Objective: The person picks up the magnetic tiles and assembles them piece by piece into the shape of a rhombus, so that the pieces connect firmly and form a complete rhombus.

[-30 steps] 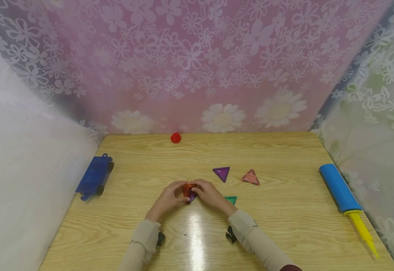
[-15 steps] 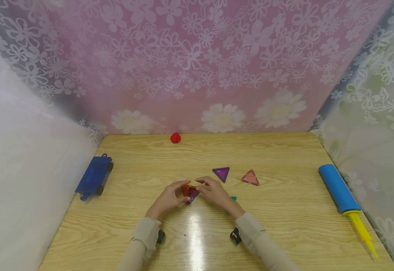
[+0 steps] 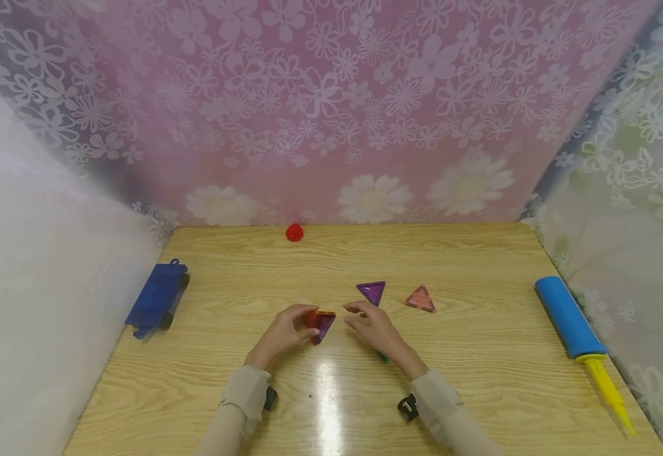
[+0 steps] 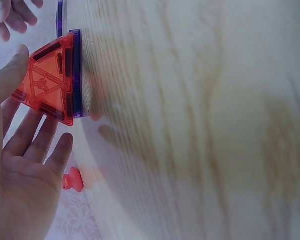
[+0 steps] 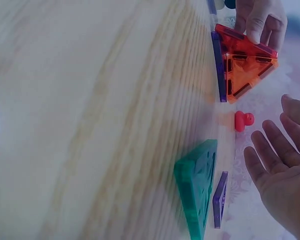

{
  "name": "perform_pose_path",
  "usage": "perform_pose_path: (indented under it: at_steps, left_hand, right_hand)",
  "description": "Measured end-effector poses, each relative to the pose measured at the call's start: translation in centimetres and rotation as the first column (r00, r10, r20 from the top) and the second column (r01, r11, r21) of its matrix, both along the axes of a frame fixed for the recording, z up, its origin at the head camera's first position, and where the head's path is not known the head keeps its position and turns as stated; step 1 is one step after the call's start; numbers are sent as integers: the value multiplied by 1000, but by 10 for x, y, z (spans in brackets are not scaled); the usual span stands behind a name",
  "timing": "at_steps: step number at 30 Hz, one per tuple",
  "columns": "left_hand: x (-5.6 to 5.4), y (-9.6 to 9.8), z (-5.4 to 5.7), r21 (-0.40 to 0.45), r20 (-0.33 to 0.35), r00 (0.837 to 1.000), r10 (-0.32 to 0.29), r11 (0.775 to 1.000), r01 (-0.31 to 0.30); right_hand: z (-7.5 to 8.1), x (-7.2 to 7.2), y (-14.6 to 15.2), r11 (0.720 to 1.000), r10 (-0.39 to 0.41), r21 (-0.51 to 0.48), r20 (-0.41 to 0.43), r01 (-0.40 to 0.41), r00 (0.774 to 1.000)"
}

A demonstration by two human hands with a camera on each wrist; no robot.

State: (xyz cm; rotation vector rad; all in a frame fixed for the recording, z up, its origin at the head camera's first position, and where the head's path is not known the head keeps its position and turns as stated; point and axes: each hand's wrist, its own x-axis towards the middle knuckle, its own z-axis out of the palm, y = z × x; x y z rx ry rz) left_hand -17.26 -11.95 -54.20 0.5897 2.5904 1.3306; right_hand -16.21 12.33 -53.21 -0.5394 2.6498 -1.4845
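In the head view my left hand [image 3: 282, 334] steadies a small build of triangular magnetic tiles on the table, thumb and fingertips on its left side. The red tile [image 4: 50, 75] under those fingers leans up from a purple tile [image 5: 220, 65] lying flat below it. An orange tile [image 5: 252, 72] leans on the same base, edge to edge with the red one. My right hand [image 3: 375, 329] is just right of the build, fingers loosely bent and holding nothing. Beneath that hand, a green triangular tile [image 5: 197, 182] is mostly covered in the head view.
Loose purple [image 3: 372, 291] and pink [image 3: 421, 299] triangular tiles lie beyond the right hand. A small red object [image 3: 294, 232] is at the table's back edge. A blue wheeled toy cart [image 3: 159, 297] stands left; a blue and yellow hand pump [image 3: 573, 320] lies right.
My right hand has let go of the tile build and drawn away to the right, uncovering the purple base and orange tile. The left hand has stayed at the build.
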Motion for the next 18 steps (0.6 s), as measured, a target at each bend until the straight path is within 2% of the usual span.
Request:
perform_pose_path:
  at_steps: [6, 18]
  left_hand:
    - [-1, -3, 0, 19, -1, 1000, 24, 1000, -24]
    - [-4, -9, -1, 24, 12, 998, 59, 998, -60]
  right_hand:
    - [-1, 4, 5, 999, -42, -5, -36, 42, 998]
    - [0, 12, 16, 996, -70, -59, 42, 73, 997]
